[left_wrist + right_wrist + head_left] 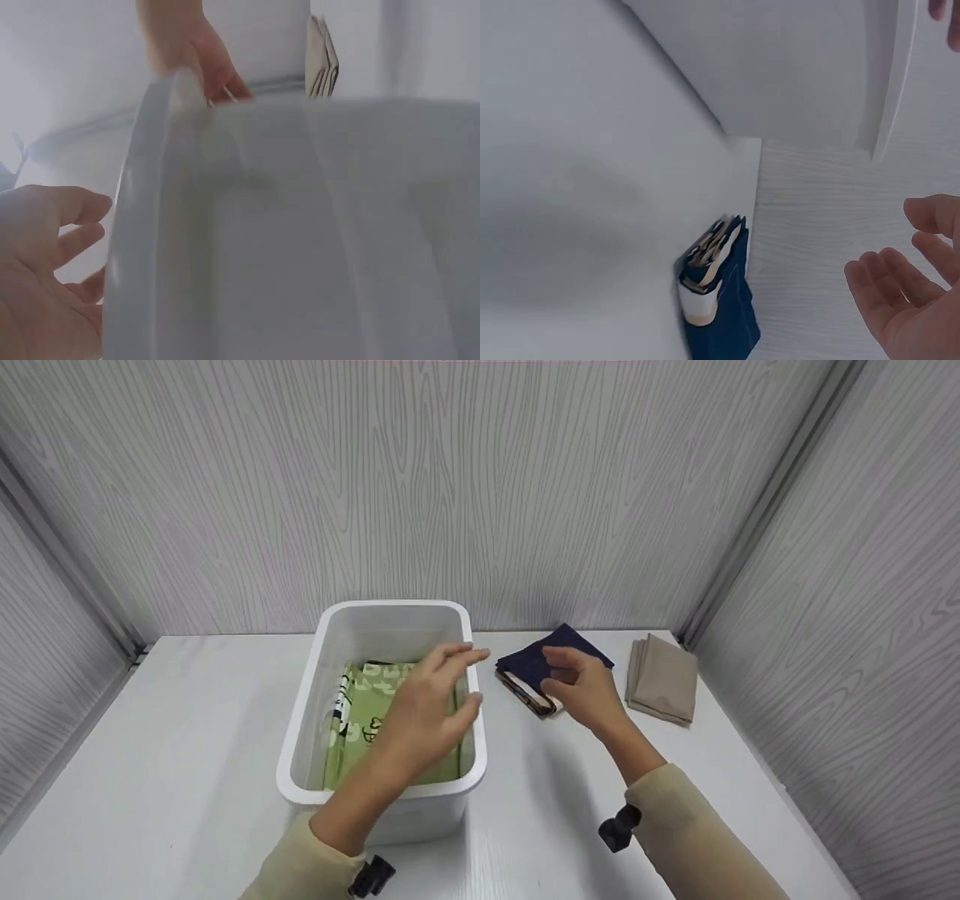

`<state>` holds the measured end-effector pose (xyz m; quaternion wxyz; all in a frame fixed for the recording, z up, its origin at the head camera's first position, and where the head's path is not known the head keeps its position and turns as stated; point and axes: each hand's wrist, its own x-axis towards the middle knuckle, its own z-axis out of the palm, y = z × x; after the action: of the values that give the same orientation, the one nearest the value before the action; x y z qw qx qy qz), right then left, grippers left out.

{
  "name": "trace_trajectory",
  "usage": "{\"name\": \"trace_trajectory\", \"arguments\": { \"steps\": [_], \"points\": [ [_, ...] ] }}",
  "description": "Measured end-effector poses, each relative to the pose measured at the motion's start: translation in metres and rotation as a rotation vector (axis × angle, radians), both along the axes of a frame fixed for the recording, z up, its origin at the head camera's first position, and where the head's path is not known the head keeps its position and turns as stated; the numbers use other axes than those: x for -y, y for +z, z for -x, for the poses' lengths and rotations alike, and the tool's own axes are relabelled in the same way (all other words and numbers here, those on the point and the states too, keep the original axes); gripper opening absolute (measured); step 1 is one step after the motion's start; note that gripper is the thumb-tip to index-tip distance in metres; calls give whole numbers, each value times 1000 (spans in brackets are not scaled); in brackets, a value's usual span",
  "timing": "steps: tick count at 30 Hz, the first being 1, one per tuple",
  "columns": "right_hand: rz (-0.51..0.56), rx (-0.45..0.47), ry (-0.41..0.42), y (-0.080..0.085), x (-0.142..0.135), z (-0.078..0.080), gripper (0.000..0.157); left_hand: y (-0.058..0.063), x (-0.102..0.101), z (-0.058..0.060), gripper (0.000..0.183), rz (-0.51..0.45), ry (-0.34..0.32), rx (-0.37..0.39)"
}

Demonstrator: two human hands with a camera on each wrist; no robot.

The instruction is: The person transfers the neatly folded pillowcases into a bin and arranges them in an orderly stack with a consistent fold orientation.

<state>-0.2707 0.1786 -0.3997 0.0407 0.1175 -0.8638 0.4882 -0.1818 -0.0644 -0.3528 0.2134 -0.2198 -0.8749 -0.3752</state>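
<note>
My left hand hovers over the right side of a white plastic bin, fingers loosely bent and holding nothing. Inside the bin lies a folded green cloth with white and black print, partly hidden by that hand. My right hand is raised near a folded navy cloth, thumb and fingers apart with nothing between them. The navy cloth lies on top of a patterned folded fabric with cream and dark edges. In the right wrist view the right hand appears with relaxed, curved fingers.
A folded beige cloth lies at the table's right side, beyond the navy one. Grey wood-grain panels rise at the back and both sides of the white table.
</note>
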Motion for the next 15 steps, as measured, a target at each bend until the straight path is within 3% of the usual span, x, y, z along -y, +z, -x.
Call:
{"name": "trace_trajectory", "arguments": {
  "steps": [5,9,12,15],
  "points": [
    [-22,-12,-59,-25,-19,7,46,-10,-44,-15,50,155,-63,-93],
    [25,15,-85,-45,-27,9,45,-33,-78,-24,49,275,-122,-220],
    [34,54,-91,-55,-30,9,45,-56,-100,-24,49,363,-100,-321],
    [5,69,-98,-63,-34,12,46,-78,-116,-15,48,421,-33,-359]
  ]
}}
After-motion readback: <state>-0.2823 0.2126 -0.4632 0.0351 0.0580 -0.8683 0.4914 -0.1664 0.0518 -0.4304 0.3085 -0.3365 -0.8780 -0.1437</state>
